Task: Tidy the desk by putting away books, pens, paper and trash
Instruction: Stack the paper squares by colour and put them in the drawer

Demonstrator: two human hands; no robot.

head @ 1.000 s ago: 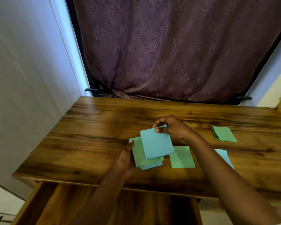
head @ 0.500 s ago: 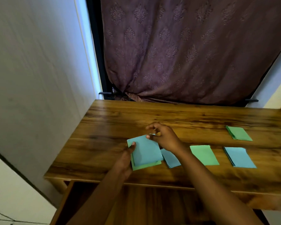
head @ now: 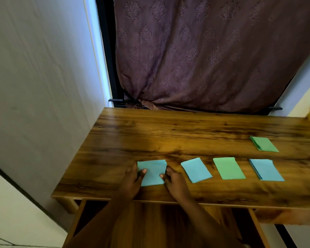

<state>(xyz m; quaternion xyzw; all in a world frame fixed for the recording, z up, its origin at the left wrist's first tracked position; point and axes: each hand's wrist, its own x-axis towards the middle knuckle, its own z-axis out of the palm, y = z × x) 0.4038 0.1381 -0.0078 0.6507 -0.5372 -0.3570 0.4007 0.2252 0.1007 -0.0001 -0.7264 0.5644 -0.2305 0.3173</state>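
Blue paper stack (head: 151, 171) flat on desk (head: 168, 136), held between both hands; left hand (head: 132, 179) pinches left edge, thumb on top; right hand (head: 176, 182) pinches right edge likewise; second blue stack (head: 196, 170) just right of right fingers

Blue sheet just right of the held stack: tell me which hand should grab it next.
Right, probably. The right hand holds the right edge of the blue paper stack, beside the blue sheet; the left hand holds the far edge and would cross over.
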